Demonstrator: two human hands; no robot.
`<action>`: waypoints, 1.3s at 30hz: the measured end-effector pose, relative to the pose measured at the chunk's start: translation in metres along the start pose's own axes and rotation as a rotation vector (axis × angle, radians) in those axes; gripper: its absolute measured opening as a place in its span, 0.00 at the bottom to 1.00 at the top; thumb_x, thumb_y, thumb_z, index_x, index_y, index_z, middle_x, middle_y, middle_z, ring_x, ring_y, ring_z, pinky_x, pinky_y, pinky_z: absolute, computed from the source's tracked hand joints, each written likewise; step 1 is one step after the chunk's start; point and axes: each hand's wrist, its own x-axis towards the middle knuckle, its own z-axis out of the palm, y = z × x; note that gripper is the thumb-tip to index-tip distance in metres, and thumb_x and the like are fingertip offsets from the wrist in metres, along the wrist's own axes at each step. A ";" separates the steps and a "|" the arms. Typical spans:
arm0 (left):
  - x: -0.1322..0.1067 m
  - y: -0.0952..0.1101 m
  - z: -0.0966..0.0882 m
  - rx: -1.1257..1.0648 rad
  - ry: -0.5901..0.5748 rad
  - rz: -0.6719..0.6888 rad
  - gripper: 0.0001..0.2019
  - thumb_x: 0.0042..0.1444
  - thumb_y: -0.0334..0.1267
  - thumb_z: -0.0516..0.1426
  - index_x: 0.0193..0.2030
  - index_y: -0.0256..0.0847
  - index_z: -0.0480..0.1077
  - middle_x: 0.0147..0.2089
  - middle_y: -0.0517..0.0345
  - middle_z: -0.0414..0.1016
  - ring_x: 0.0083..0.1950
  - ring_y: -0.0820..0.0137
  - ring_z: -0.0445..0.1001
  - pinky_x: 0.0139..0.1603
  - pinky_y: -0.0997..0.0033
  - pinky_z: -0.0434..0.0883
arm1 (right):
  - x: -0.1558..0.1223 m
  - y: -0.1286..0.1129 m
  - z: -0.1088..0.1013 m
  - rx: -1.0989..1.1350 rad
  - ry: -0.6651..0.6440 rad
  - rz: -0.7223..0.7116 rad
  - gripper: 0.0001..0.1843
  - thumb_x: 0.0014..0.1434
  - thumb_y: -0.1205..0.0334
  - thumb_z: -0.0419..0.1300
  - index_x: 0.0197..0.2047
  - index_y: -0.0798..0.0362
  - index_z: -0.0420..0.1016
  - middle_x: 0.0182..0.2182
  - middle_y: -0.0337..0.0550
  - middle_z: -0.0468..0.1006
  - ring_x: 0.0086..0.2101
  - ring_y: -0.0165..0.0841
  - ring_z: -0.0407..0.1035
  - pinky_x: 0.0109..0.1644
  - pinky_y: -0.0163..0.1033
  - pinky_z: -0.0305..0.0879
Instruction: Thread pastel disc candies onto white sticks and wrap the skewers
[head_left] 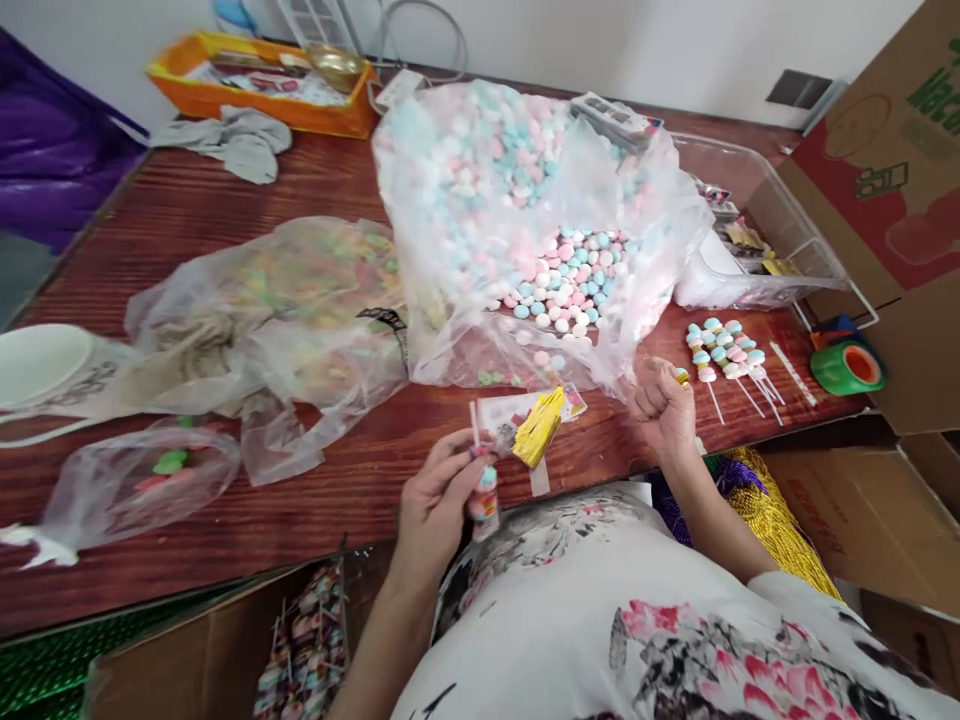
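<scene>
Beyond white floral garment [570, 600], pinches clear-wrapped pastel candy stick [486, 497] in left hand [436, 495], small gold piece [682, 377] in right fist [660, 402]; seems partway, with multicoloured candy sticks [306, 645] boxed below, bare pastel skewers [726, 352] left.

Left hand [436, 492] in pinch, right hand [663, 408] fist-like

- Garment [555, 590]: white cloth, loose over the torso and lap, creased.
- Print: large pink-red blossoms [742, 685], with grey and black brush-like strokes; smaller, denser grey-black patch [559, 515] near the table side.
- Right sleeve [795, 590]: white, short, ends near the elbow.
- Left hand [435, 490] and right hand [661, 405]: bare; both forearms bare.
</scene>
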 end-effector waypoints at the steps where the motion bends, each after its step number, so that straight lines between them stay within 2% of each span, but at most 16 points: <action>1: -0.004 0.006 -0.002 -0.043 -0.025 -0.010 0.07 0.52 0.40 0.62 0.31 0.39 0.79 0.52 0.50 0.72 0.35 0.71 0.73 0.23 0.77 0.68 | 0.000 -0.001 -0.001 0.011 -0.009 0.015 0.16 0.53 0.49 0.66 0.32 0.50 0.67 0.13 0.21 0.39 0.15 0.21 0.29 0.15 0.27 0.38; 3: -0.009 0.019 -0.003 -0.122 -0.145 -0.045 0.07 0.52 0.39 0.62 0.29 0.39 0.79 0.49 0.50 0.74 0.33 0.71 0.73 0.25 0.75 0.69 | -0.001 -0.005 0.002 0.037 -0.055 0.023 0.18 0.55 0.44 0.63 0.30 0.50 0.67 0.13 0.22 0.39 0.14 0.21 0.31 0.14 0.27 0.40; 6: -0.003 0.032 0.014 -0.144 -0.362 -0.121 0.07 0.51 0.39 0.63 0.28 0.38 0.79 0.52 0.47 0.74 0.34 0.69 0.74 0.29 0.72 0.72 | -0.005 -0.008 0.019 0.029 -0.136 0.021 0.19 0.59 0.42 0.58 0.32 0.49 0.69 0.12 0.23 0.43 0.12 0.21 0.36 0.15 0.28 0.47; 9: 0.011 0.034 0.041 -0.143 -0.539 -0.233 0.08 0.49 0.40 0.64 0.29 0.37 0.79 0.48 0.46 0.76 0.32 0.70 0.75 0.25 0.74 0.70 | -0.015 -0.004 0.040 -0.025 -0.192 0.060 0.20 0.60 0.39 0.55 0.38 0.48 0.71 0.13 0.26 0.57 0.13 0.24 0.52 0.19 0.32 0.61; 12: 0.024 0.030 0.058 -0.235 -0.630 -0.321 0.10 0.48 0.42 0.66 0.29 0.36 0.79 0.38 0.50 0.77 0.33 0.68 0.76 0.28 0.74 0.71 | -0.024 -0.001 0.052 -0.089 -0.246 0.134 0.24 0.57 0.36 0.56 0.39 0.49 0.72 0.19 0.34 0.74 0.23 0.32 0.71 0.31 0.39 0.72; 15: 0.031 0.025 0.059 -0.357 -0.607 -0.351 0.08 0.47 0.40 0.67 0.30 0.37 0.80 0.35 0.53 0.77 0.38 0.65 0.78 0.38 0.70 0.74 | -0.024 0.002 0.052 -0.158 -0.310 0.170 0.27 0.56 0.33 0.55 0.39 0.49 0.74 0.27 0.41 0.81 0.36 0.39 0.77 0.40 0.45 0.75; 19: 0.035 0.019 0.056 -0.433 -0.540 -0.370 0.07 0.45 0.37 0.68 0.29 0.37 0.79 0.34 0.52 0.79 0.44 0.59 0.79 0.44 0.63 0.75 | -0.019 0.008 0.048 -0.263 -0.377 0.143 0.29 0.55 0.30 0.52 0.38 0.48 0.77 0.37 0.47 0.82 0.48 0.41 0.74 0.51 0.48 0.72; 24: 0.035 0.016 0.057 -0.533 -0.435 -0.311 0.09 0.46 0.36 0.65 0.35 0.37 0.80 0.51 0.46 0.78 0.55 0.55 0.75 0.58 0.54 0.71 | -0.024 0.007 0.036 -0.354 -0.307 -0.043 0.28 0.59 0.33 0.49 0.39 0.45 0.79 0.42 0.46 0.81 0.55 0.41 0.69 0.60 0.51 0.66; 28: 0.030 0.015 0.048 -0.529 -0.370 -0.259 0.09 0.47 0.34 0.63 0.37 0.35 0.80 0.56 0.44 0.75 0.59 0.54 0.72 0.62 0.55 0.68 | -0.026 0.009 0.002 -0.547 -0.337 -0.231 0.26 0.62 0.37 0.48 0.44 0.45 0.79 0.48 0.42 0.80 0.60 0.40 0.64 0.66 0.53 0.57; 31: 0.027 0.010 0.042 -0.495 -0.350 -0.264 0.10 0.48 0.35 0.63 0.37 0.35 0.80 0.53 0.44 0.77 0.56 0.55 0.74 0.61 0.56 0.70 | -0.024 0.019 -0.023 -0.770 -0.458 -0.174 0.24 0.64 0.41 0.49 0.47 0.46 0.78 0.52 0.43 0.78 0.61 0.39 0.62 0.68 0.54 0.53; 33: 0.024 0.005 0.041 -0.467 -0.353 -0.281 0.10 0.48 0.36 0.63 0.38 0.36 0.80 0.52 0.45 0.77 0.53 0.56 0.76 0.57 0.57 0.72 | -0.023 0.025 -0.032 -0.876 -0.529 -0.136 0.22 0.64 0.42 0.50 0.49 0.46 0.76 0.54 0.44 0.77 0.62 0.38 0.61 0.68 0.54 0.50; 37: 0.018 0.001 0.041 -0.360 -0.404 -0.256 0.09 0.51 0.37 0.62 0.37 0.38 0.80 0.51 0.46 0.78 0.47 0.60 0.77 0.51 0.63 0.74 | -0.023 0.022 -0.030 -0.887 -0.560 -0.112 0.24 0.64 0.40 0.48 0.49 0.45 0.77 0.54 0.44 0.76 0.63 0.37 0.59 0.69 0.53 0.47; 39: 0.017 0.005 0.042 -0.277 -0.459 -0.221 0.07 0.53 0.37 0.61 0.35 0.38 0.80 0.51 0.46 0.77 0.41 0.65 0.77 0.41 0.68 0.75 | -0.026 0.014 -0.022 -0.799 -0.541 -0.085 0.27 0.64 0.38 0.46 0.48 0.44 0.77 0.54 0.43 0.76 0.63 0.37 0.59 0.70 0.51 0.47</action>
